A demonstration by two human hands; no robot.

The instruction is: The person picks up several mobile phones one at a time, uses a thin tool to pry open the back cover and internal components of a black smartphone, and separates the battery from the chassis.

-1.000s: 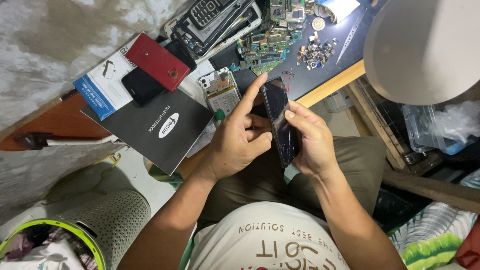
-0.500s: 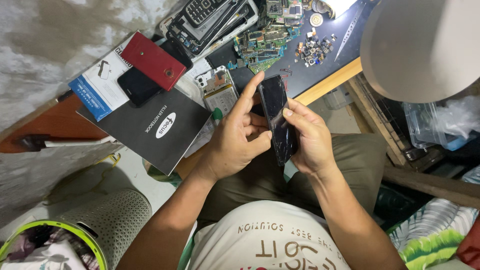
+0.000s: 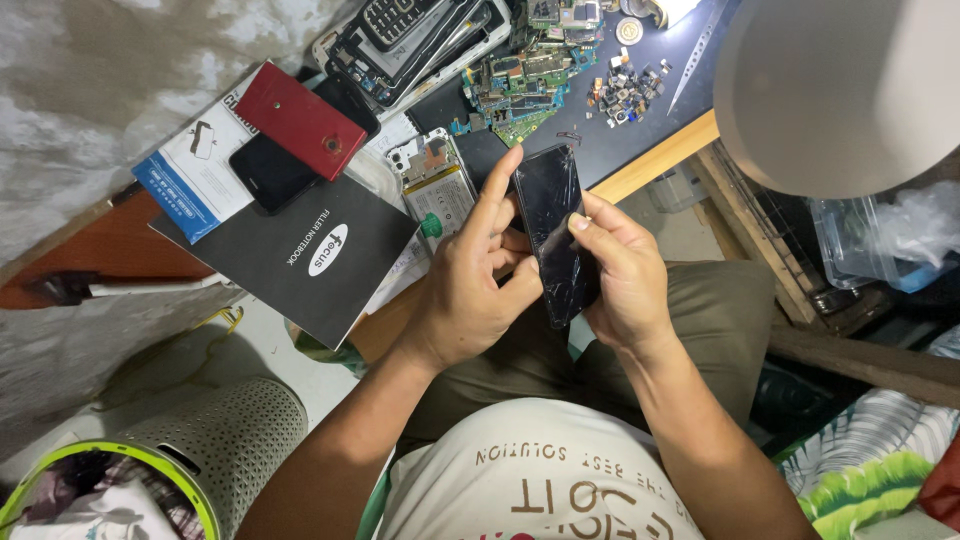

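- Phone [image 3: 552, 228]: a dark slab with a cracked glass face, held upright over the lap between both hands, just in front of the bench edge [image 3: 655, 158]. The crack lines run across most of the glass.
- Left hand [image 3: 470, 290]: wrapped round the phone's left edge, index finger stretched up along it to the top corner, thumb pressed on the lower face.
- Right hand [image 3: 625, 275]: grasping the right edge from behind, with the thumb tip laid on the glass near the middle.
- Risk, glass: the cracked face looks brittle; thumb pressure or a twist between the two grips could spread the cracks or loosen splinters against bare skin.
- Risk, drop: the phone is held over the knees, clear of the bench; a slip of either grip would likely send it to the lap or the floor.
- Opened phone [image 3: 438, 188]: lies on the bench just beyond the left hand, back off and battery showing.
- Circuit boards [image 3: 520, 85]: a green heap further up the bench, with a pile of small parts [image 3: 625, 92] beside it; a stray elbow could scatter these.
- Notebook [image 3: 300, 255]: black, at the left of the bench, with a red phone [image 3: 300, 120] and a black phone [image 3: 268, 172] lying on a blue-and-white box [image 3: 190, 180] above it.
- Lamp shade [image 3: 840, 90]: pale, hanging close at upper right.
- Basket [image 3: 215, 450]: perforated, green-rimmed, on the floor at lower left.
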